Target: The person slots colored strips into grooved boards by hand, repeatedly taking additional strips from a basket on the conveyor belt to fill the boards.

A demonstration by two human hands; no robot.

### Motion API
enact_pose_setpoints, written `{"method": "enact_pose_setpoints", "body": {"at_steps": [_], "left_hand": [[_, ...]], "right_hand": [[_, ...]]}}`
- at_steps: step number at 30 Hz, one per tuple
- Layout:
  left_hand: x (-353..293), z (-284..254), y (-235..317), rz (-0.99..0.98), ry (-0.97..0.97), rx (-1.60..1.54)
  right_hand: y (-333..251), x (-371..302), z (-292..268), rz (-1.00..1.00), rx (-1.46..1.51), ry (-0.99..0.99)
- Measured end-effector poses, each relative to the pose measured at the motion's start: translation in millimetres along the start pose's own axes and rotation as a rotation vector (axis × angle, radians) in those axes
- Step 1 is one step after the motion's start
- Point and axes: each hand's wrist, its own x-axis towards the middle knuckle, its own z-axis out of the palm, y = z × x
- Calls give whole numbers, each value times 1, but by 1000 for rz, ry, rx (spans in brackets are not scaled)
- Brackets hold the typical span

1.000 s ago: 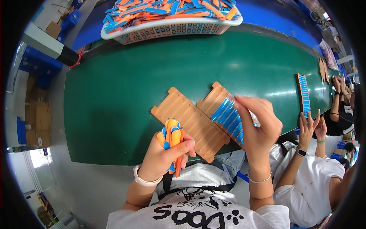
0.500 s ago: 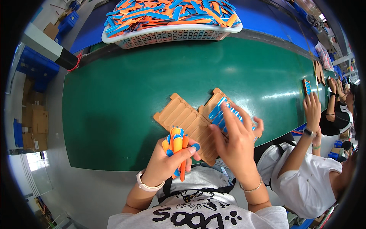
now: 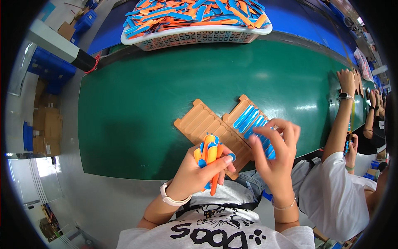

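A bundle of short, flat orange and blue strips with rounded ends (image 3: 212,153), resembling nail files, is gripped in my left hand (image 3: 192,174). One blue-ended strip pokes out by its thumb. Beyond that hand lies a brown slotted tray (image 3: 198,119), its visible slots bare. Touching it on the right is a second brown tray (image 3: 234,111) with several blue strips (image 3: 246,118) lying side by side in its slots. My right hand (image 3: 277,159) is over this tray's near right part, fingers curved and apart, nothing visible between them. It hides some slots.
A white basket (image 3: 195,37) heaped with orange and blue strips stands at the table's far side. The green tabletop (image 3: 137,99) spreads around the trays. At right, a co-worker's arm (image 3: 342,118) reaches over the table. A grey post (image 3: 58,45) rises at far left.
My right hand has drawn back toward the right, uncovering more blue strips in the right tray. My left hand keeps its bundle. The co-worker's arm has reached farther out.
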Motion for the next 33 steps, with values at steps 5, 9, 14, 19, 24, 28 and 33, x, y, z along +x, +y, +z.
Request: {"method": "enact_pose_setpoints", "body": {"at_steps": [5, 9, 14, 19, 24, 28, 33], "left_hand": [[-8, 2, 4, -42, -210, 18], [-10, 4, 2, -84, -210, -64], [-7, 1, -5, -65, -16, -64], [-7, -7, 1, 94, 128, 102], [-3, -9, 3, 111, 208, 41], [-1, -5, 0, 125, 145, -2], [5, -20, -5, 186, 14, -26]], "right_hand": [[-9, -6, -16, 186, 687, -427], [-6, -17, -17, 377, 700, -442], [-6, -21, -16, 173, 512, -298], [-26, -10, -9, 246, 749, -594], [-23, -2, 5, 249, 902, -664], [-16, 0, 8, 213, 757, -559], [8, 44, 10, 287, 613, -444]]}}
